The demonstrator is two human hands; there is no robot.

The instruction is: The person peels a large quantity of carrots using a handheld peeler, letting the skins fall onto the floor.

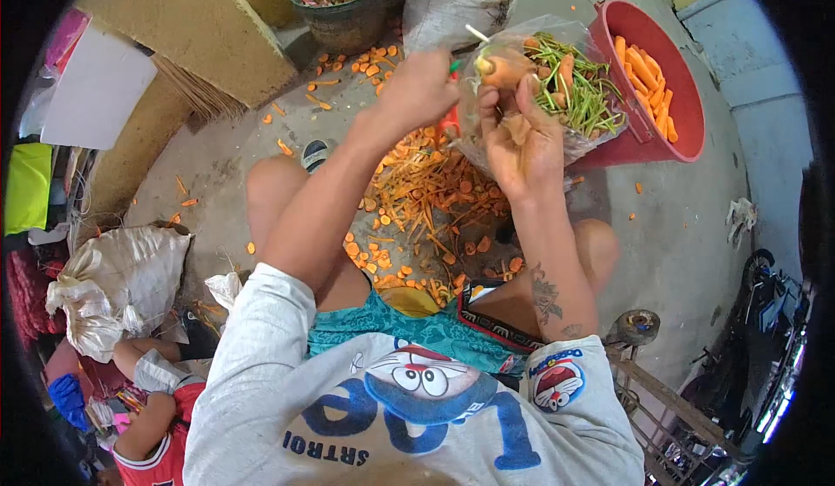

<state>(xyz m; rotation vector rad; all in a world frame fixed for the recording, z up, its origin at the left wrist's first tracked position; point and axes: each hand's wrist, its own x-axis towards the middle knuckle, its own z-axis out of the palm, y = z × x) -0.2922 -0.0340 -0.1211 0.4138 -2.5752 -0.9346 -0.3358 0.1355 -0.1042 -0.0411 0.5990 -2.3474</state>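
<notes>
My right hand (522,143) is turned palm up, fingers and thumb closed round a carrot (506,70) with a pale green stub at its top end. My left hand (424,86) is a fist just left of the carrot. A bit of green shows by its fingers, but what it grips is mostly hidden. Behind and right of my right hand is a clear plastic bag (613,125) with unpeeled carrots and green stalks (591,95). Orange peelings and cut carrot ends (426,182) lie heaped on the floor below my hands.
A red tub (689,143) of peeled carrots (648,82) lies tilted at the right. A dark bucket (341,27) of waste and a whitish sack (457,8) stand at the back. Another sack (126,282) lies left, near another person's arm (148,425). A motorbike (765,321) is at far right.
</notes>
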